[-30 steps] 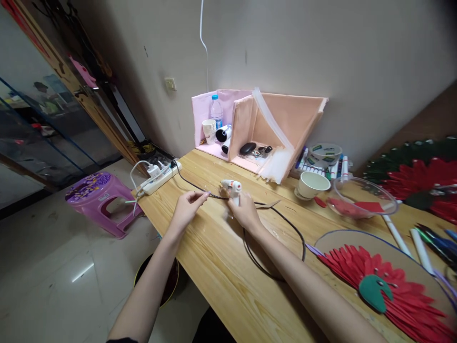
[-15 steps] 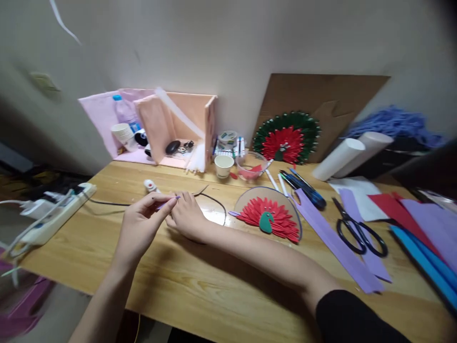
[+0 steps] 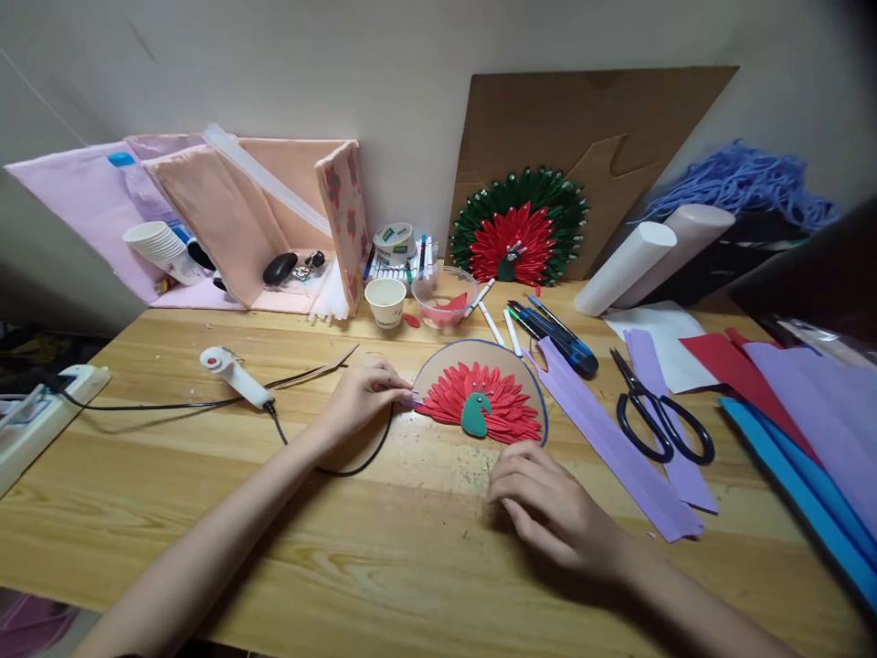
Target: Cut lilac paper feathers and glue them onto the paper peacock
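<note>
Placing step, likely: left hand (image 3: 366, 395) pinches purple strip (image 3: 409, 400) at peacock panel (image 3: 485, 388)'s left end — contact unclear. Right hand (image 3: 554, 507) empty, loosely curled. Panel's mid-tabletop (image 3: 384, 576), off near edge — next needs careful alignment.

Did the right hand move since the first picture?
Yes, rightward: the right hand was left of the red-feathered bird and is now by its near edge.

A black mouse (image 3: 280, 269) lies in the peach box (image 3: 198, 224) (stacked cups (image 3: 154, 241) nearby).
</note>
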The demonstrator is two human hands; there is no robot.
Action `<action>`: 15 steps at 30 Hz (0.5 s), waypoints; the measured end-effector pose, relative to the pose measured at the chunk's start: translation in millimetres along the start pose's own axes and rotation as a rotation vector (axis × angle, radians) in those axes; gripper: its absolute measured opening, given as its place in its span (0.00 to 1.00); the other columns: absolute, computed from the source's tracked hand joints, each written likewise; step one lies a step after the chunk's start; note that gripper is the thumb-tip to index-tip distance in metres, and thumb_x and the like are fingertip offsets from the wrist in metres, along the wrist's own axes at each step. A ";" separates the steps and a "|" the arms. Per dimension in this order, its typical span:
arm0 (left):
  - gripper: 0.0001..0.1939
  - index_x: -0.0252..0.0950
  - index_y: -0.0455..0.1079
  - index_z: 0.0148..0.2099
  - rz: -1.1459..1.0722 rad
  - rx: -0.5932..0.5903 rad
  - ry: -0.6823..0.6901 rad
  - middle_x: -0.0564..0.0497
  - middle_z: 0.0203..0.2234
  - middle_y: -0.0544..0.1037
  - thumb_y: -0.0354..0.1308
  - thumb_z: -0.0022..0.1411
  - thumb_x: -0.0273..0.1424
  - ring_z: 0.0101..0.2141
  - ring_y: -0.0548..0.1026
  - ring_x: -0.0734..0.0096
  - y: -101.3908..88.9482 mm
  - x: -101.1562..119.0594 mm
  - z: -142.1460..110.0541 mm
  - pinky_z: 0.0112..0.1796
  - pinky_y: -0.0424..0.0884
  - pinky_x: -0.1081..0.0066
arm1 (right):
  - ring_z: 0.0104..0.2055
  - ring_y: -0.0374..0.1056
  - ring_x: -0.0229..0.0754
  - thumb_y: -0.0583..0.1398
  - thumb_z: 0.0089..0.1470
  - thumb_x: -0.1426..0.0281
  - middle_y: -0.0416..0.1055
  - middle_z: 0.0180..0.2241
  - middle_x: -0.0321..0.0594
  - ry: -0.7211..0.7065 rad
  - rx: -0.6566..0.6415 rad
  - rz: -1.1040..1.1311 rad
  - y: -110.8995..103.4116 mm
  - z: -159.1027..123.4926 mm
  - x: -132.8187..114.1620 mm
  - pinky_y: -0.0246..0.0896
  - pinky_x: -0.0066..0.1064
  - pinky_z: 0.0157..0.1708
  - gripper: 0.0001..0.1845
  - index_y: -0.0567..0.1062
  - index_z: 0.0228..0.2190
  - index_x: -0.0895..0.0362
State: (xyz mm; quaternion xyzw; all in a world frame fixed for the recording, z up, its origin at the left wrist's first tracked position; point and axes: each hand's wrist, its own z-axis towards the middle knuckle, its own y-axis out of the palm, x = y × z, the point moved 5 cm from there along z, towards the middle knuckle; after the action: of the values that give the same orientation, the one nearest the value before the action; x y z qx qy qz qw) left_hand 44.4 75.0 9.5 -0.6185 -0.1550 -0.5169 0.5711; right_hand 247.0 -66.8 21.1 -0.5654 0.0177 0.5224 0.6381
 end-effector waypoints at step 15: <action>0.05 0.38 0.79 0.30 -0.135 0.017 -0.132 0.46 0.27 0.79 0.64 0.49 0.32 0.30 0.74 0.68 0.8 -18.6 4.7 0.33 0.67 0.72 | 0.36 0.60 0.45 0.58 0.50 0.74 0.69 0.30 0.42 0.267 -0.052 -0.182 14.1 102.2 59.4 0.56 0.36 0.37 0.03 0.72 0.28 0.57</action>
State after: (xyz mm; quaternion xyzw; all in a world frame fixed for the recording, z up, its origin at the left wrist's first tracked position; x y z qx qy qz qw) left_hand 39.4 86.2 -5.2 -0.6344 -0.2381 -0.5111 0.5288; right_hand 206.2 44.7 11.5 -0.6455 0.0375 0.3827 0.6600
